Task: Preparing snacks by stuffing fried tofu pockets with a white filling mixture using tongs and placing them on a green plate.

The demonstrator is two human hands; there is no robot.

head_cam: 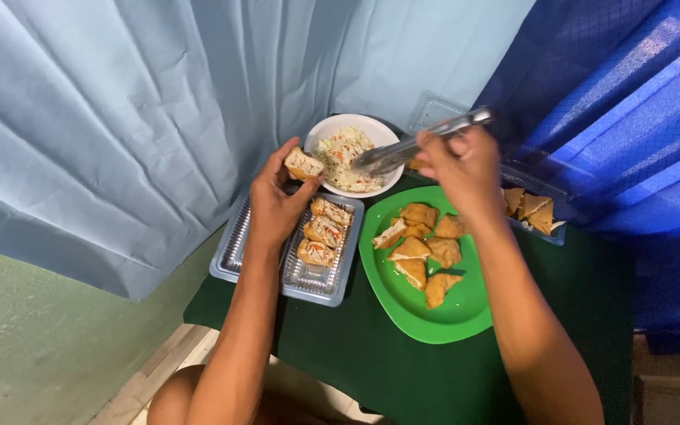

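Head view. A dark green table (403, 370) stands against pale blue and deep blue curtains. Toward its middle lies a green plate (434, 319) of fried tofu pieces (426, 252), some split open. At the left edge sits a clear ridged tray (308, 279) with three stuffed pieces (323, 232) in a row; another clear tray (541, 208) of plain pieces occupies the far right edge. A white bowl (356, 130) of shredded vegetable filling (344, 157) stands at the far edge.

The left hand (273, 201) pinches one filled tofu piece (302, 164) between thumb and fingertips, above the tray's far end, beside the bowl. The right hand (466, 169) closes around metal tongs (415, 145), tips low in the filling; whether they grip any cannot be told.

Risks, as judged: the soft piece may tear under the pinch; loose shreds may fall onto the table between bowl and piece; the tongs may nudge the bowl toward the far edge.
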